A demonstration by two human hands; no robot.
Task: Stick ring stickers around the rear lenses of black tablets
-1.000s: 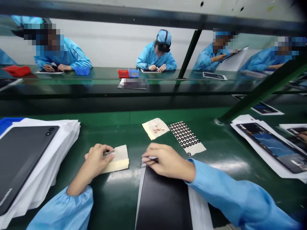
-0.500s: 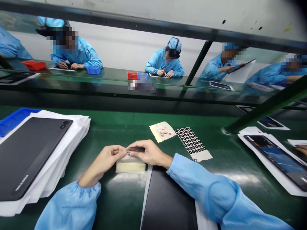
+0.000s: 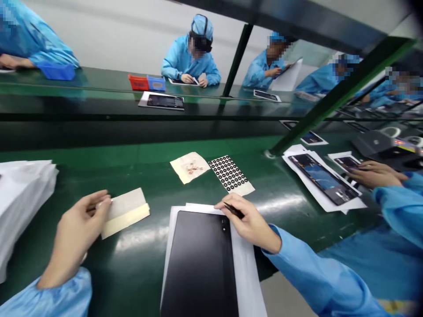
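Note:
My left hand [image 3: 81,224] is at the left, its thumb and fingers pinched at the left edge of a pale paper sheet [image 3: 127,204] with a yellowish strip. My right hand [image 3: 246,215] grips dark tweezers [image 3: 234,210] over the top right corner of a black tablet [image 3: 201,259]. Its fingertips are close to the tablet's camera spot [image 3: 224,225]; whether they touch it I cannot tell. Under the tablet lie white sheets [image 3: 247,268]. Beyond the hands are a sheet of black ring stickers [image 3: 231,174] and a paper with small coppery bits [image 3: 191,167].
A white paper stack [image 3: 26,193] stands at the left. To the right, an opened tablet [image 3: 325,178] lies on paper near a slanted green post [image 3: 330,105]. A neighbour's hands [image 3: 380,174] work beside it. Co-workers sit across the bench behind red [image 3: 139,82] and blue [image 3: 156,83] bins.
The view has swung right. My hands, together at the pale paper before, are now apart: the right has moved to the tablet's top corner. The paper has turned and shifted left.

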